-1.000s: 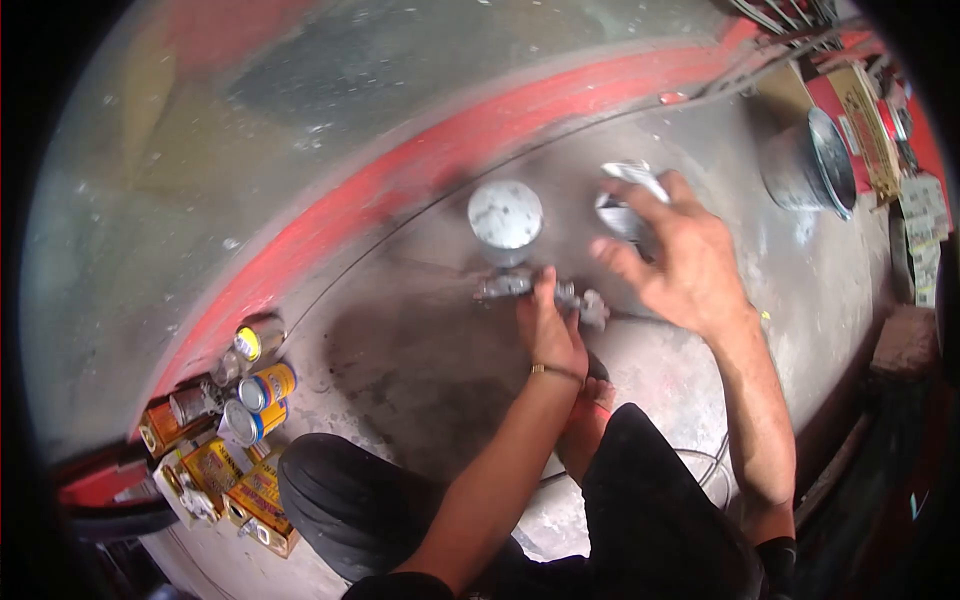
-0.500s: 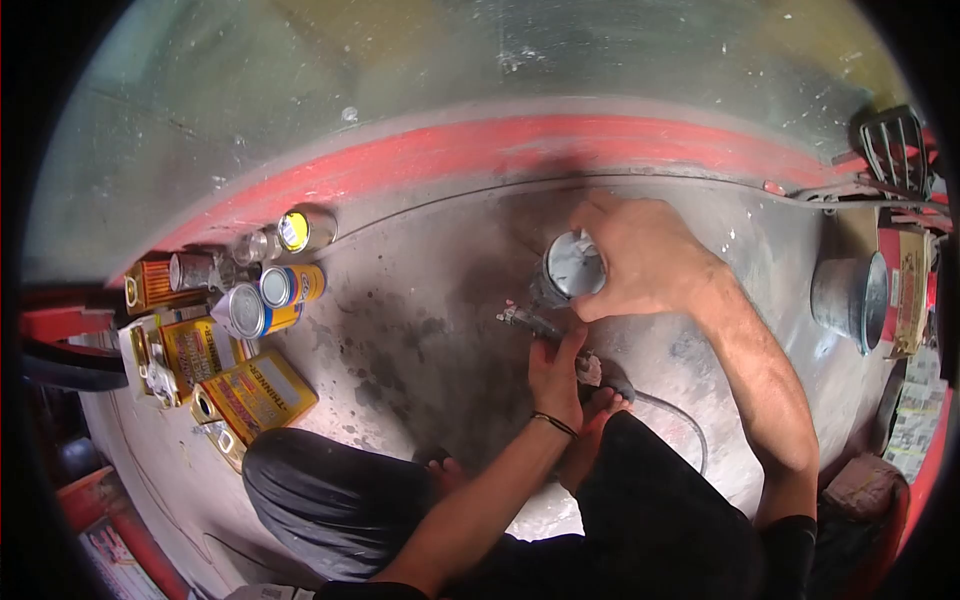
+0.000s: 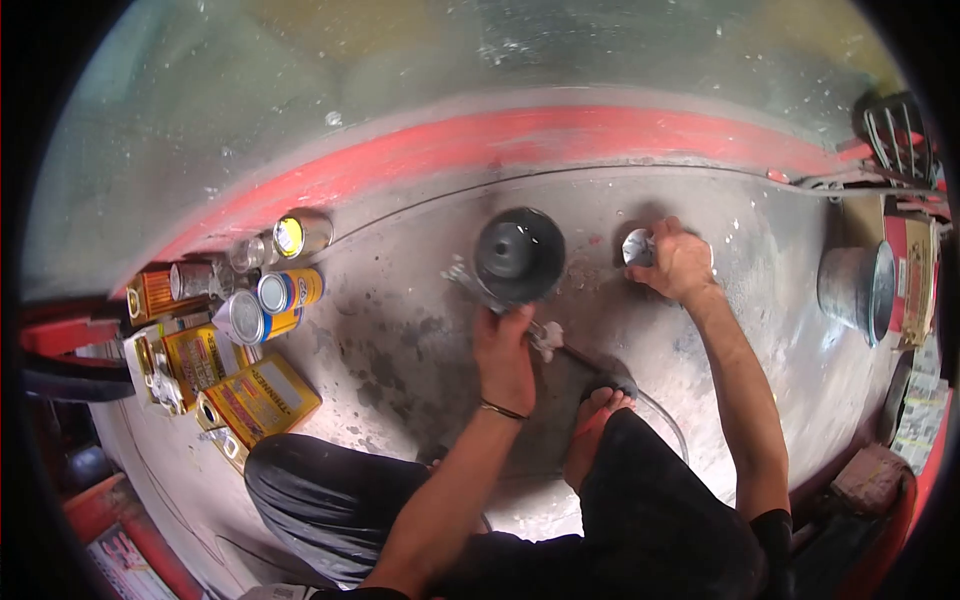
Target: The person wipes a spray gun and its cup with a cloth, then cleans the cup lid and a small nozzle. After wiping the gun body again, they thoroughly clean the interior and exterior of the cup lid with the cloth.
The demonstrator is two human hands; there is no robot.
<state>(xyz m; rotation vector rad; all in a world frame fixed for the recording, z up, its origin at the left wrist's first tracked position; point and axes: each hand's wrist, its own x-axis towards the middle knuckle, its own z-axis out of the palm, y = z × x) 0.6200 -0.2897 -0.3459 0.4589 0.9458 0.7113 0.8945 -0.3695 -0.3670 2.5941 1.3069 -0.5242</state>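
A dark round cup (image 3: 520, 256), open at the top, shows its inside with a small hole at the bottom. Just below it my left hand (image 3: 505, 360) is closed round the spray gun that bears the cup; a pale, crumpled piece and a hose are at the gun's lower side. To the right, my right hand (image 3: 675, 262) has its fingers wrapped on a round silvery lid (image 3: 637, 247), low over the floor. What lies under my right palm is hidden.
Yellow thinner tins (image 3: 262, 397), paint cans (image 3: 242, 318) and clear jars stand at the left. A metal bucket (image 3: 855, 290) and cardboard boxes (image 3: 912, 270) are at the right. The hose (image 3: 670, 415) curves beside my foot. A red-striped wall (image 3: 560, 125) runs behind.
The lid has come away from the cup and moved right with my right hand. My left hand has shifted left and up, and the cup's inside now shows.
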